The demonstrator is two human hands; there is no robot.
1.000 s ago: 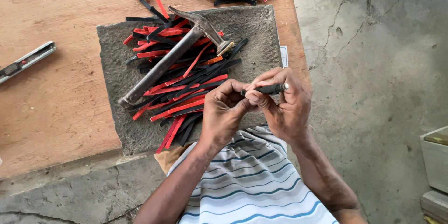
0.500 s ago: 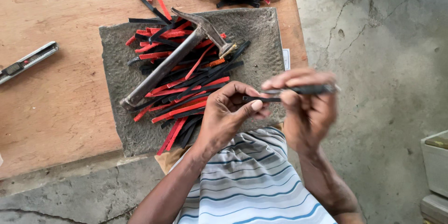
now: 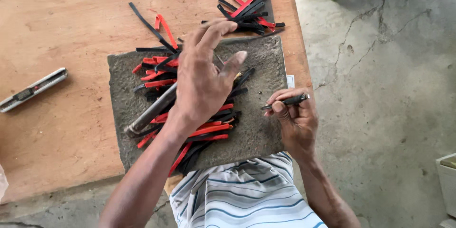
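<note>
Our left hand (image 3: 202, 83) hovers spread over the pile of red and black strips (image 3: 190, 114) on the stone slab (image 3: 256, 133); our right hand (image 3: 297, 118) pinches a dark strip (image 3: 289, 101) just beside it. Beyond our fingers a small finished-looking bundle (image 3: 249, 11) lies; most strips remain.

Soft, even daylight fills the scene, bright without glare. Shadows are faint and short, lying just under the left hand (image 3: 204, 85) and the strips (image 3: 199, 128). Focus is fairly sharp throughout; the far right corner looks slightly washed out.
</note>
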